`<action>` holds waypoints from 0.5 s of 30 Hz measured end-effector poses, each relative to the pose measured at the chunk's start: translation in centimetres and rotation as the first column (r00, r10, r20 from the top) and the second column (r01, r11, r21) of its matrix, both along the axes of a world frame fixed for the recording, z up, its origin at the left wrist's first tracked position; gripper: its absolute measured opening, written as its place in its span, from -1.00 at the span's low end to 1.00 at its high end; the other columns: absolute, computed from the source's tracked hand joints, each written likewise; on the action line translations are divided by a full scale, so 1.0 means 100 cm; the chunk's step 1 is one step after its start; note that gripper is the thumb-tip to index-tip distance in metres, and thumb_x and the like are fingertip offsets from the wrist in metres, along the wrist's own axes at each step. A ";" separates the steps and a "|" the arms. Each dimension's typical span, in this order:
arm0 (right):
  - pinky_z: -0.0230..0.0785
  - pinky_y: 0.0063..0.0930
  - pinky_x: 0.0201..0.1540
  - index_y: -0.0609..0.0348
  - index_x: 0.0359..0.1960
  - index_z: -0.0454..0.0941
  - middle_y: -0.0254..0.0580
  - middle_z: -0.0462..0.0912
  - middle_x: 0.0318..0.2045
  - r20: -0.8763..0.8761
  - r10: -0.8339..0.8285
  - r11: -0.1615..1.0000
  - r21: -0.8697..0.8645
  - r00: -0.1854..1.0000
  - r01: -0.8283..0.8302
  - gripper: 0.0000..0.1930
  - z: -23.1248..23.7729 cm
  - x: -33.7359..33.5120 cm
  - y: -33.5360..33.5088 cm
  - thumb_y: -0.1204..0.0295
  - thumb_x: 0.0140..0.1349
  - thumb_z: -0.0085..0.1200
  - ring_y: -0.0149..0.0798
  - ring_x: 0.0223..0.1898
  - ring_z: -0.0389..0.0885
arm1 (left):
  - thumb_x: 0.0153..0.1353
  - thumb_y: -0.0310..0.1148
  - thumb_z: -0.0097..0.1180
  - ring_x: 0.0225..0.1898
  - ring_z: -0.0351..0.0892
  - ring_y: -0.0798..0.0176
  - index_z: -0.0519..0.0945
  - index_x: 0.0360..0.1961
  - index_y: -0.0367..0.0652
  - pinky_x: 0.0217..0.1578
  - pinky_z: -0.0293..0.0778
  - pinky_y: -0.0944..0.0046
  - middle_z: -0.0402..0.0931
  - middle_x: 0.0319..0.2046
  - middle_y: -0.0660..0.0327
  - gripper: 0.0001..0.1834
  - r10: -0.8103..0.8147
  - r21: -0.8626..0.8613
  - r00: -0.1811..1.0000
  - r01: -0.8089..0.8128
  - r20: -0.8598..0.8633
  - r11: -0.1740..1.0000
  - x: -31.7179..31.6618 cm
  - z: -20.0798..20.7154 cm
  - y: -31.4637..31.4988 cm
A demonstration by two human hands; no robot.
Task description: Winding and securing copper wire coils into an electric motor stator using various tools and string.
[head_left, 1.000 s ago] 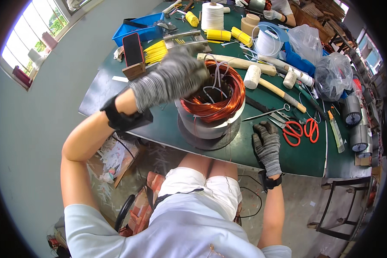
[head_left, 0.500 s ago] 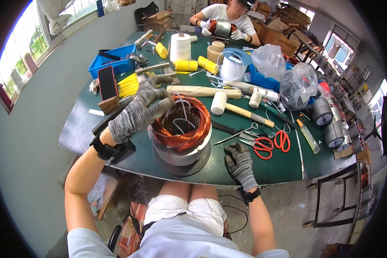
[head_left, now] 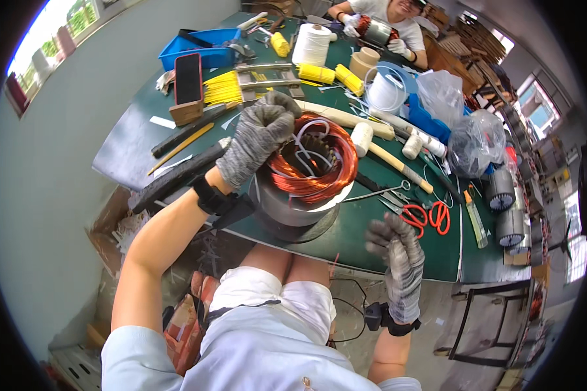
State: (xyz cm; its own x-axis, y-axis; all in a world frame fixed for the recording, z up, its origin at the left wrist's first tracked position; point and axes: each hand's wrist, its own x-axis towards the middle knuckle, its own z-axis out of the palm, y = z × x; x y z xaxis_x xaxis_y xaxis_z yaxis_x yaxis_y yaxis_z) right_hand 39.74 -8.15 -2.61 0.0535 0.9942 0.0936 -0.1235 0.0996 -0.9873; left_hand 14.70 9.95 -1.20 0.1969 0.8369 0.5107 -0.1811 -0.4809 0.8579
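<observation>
A motor stator [head_left: 292, 202] stands upright on a dark round base near the table's front edge. Thick copper windings [head_left: 314, 186] ring its top, and white sleeved leads curl inside the opening. My left hand [head_left: 257, 133], in a grey knit glove, is closed at the far left rim of the windings. Whatever its curled fingers hold is hidden. To the right of the stator, my right hand [head_left: 401, 260], gloved likewise, is raised over the front edge with its fingers extended and nothing visible in them. Red-handled scissors [head_left: 412, 216] lie just beyond it.
Mallets [head_left: 362, 139], a wooden stick [head_left: 346, 118] and a cutter knife [head_left: 476, 221] lie around the stator. Farther back are a blue tray [head_left: 199, 47], a phone [head_left: 188, 79], yellow strips [head_left: 222, 88] and a thread spool [head_left: 312, 44]. Across the table, a person [head_left: 385, 32] handles another stator.
My left hand has gone from spread fingers to curled ones beside the windings. My right hand has lifted off the tabletop and turned, moving toward me. The whole view has shifted.
</observation>
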 end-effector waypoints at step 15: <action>0.12 -0.33 0.13 0.24 -0.10 0.38 -0.06 0.46 -0.12 0.824 -0.197 0.826 0.432 0.532 -0.363 -0.76 0.062 -0.024 0.110 0.51 0.21 -0.18 -0.06 0.02 0.36 | 0.08 -0.59 -0.10 -0.12 0.39 0.01 0.44 -0.23 -0.28 -0.11 0.34 0.08 0.38 -0.16 0.01 -0.80 0.344 0.623 0.776 0.079 -0.528 0.778 -0.033 0.020 -0.093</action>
State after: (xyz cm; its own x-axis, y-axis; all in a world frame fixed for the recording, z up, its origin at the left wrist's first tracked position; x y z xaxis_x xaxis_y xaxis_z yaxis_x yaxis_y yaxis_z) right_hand 37.37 2.83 3.60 -0.4039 0.7607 0.5081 0.6538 0.6285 -0.4214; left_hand 11.39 0.69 0.80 0.5384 0.4507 0.7120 0.3576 -0.8873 0.2911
